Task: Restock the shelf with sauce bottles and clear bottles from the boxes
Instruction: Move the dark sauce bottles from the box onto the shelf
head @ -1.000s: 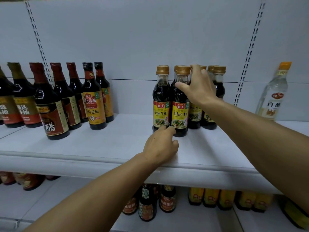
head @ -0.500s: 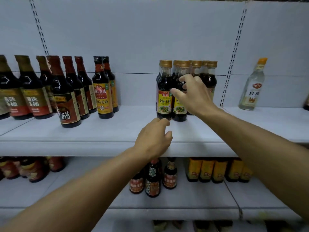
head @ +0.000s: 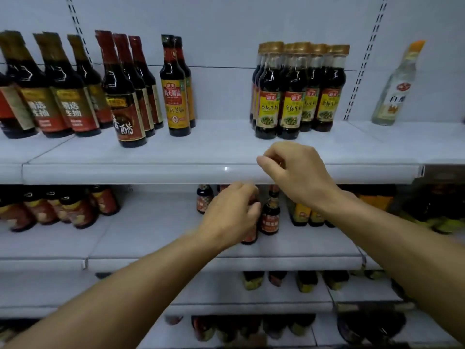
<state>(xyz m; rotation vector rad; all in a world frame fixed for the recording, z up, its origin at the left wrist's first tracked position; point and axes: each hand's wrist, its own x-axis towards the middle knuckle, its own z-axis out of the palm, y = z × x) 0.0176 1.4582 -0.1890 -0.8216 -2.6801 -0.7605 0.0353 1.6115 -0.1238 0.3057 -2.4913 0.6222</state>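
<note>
Both hands, left hand (head: pixel 230 215) and right hand (head: pixel 298 172), fingers loosely curled, hold nothing before glossy sauce bottles (head: pixel 297 91).

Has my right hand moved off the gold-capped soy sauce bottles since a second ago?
Yes. The right hand has drawn back toward the person and down from the gold-capped soy sauce bottles, now in front of the shelf edge, holding nothing.

Two hands (head: pixel 231 212), one clear bottle (head: pixel 396 86), three red-capped vinegar bottles (head: pixel 125 96).
</note>
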